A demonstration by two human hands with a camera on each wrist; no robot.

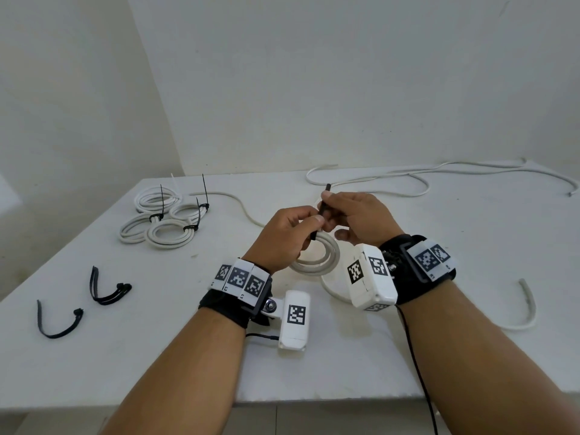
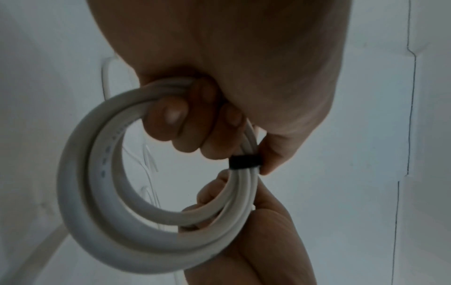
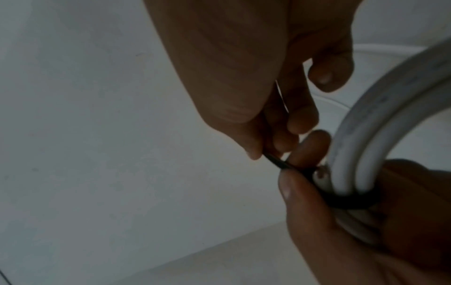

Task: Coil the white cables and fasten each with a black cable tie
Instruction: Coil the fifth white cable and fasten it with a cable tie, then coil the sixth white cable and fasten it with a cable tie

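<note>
Above the middle of the table, my left hand [image 1: 309, 229] grips a white cable coil [image 1: 317, 262], fingers curled through its loops [image 2: 97, 192]. A black cable tie [image 1: 321, 211] wraps the coil's strands as a band [image 2: 245, 162] next to my left thumb. My right hand [image 1: 337, 215] pinches the tie's tail [image 3: 275, 162] between thumb and fingers just beside the coil [image 3: 366, 135]. The tail's free end sticks up past both hands. The tie's head is hidden by my fingers.
Several tied white coils [image 1: 163, 218] lie at the back left of the white table [image 1: 314, 365]. Spare black ties [image 1: 106, 287] lie front left. A loose white cable [image 1: 439, 177] snakes along the back edge, and another cable end [image 1: 527, 306] curves at the right.
</note>
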